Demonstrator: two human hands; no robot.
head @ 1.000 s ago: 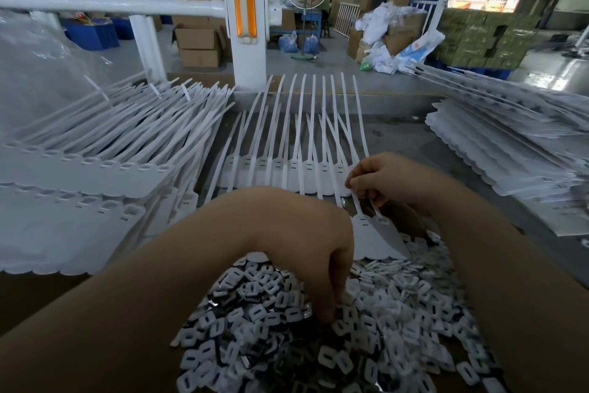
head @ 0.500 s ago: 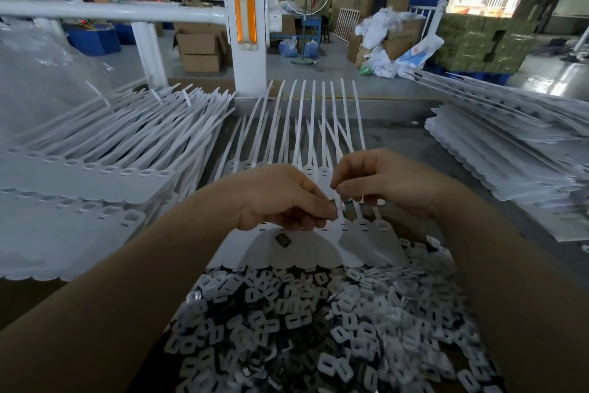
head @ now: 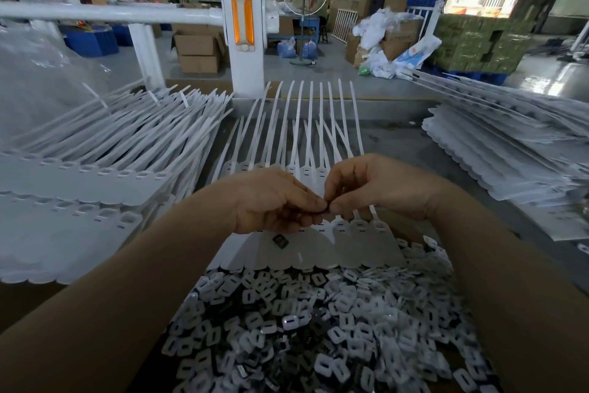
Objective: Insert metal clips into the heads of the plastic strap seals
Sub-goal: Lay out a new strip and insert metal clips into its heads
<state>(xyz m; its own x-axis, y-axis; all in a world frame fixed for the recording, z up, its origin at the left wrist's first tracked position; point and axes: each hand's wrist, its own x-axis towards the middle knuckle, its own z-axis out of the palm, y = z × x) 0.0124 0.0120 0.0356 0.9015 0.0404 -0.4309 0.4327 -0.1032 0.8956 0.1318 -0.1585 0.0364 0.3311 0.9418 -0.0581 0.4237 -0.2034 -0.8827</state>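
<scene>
A joined row of white plastic strap seals (head: 322, 252) lies flat before me, its straps running away toward the white post. My left hand (head: 274, 201) and my right hand (head: 376, 185) meet fingertip to fingertip just above the seal heads, both pinching one small dark metal clip (head: 325, 206). A second dark clip (head: 280, 241) lies loose on the seal tags below my left hand. Closer to me spreads a heap of small metal clips and white plastic pieces (head: 318, 329).
Stacks of white strap seals (head: 95, 176) fill the left side, and more stacked sheets (head: 510, 153) slope along the right. A white post with orange reflectors (head: 242, 29) stands beyond the bench. Clear plastic sheeting (head: 38, 80) hangs at far left.
My left hand left the clip heap and rose to the seal heads, meeting my right hand. Both now pinch one clip between their fingertips.
</scene>
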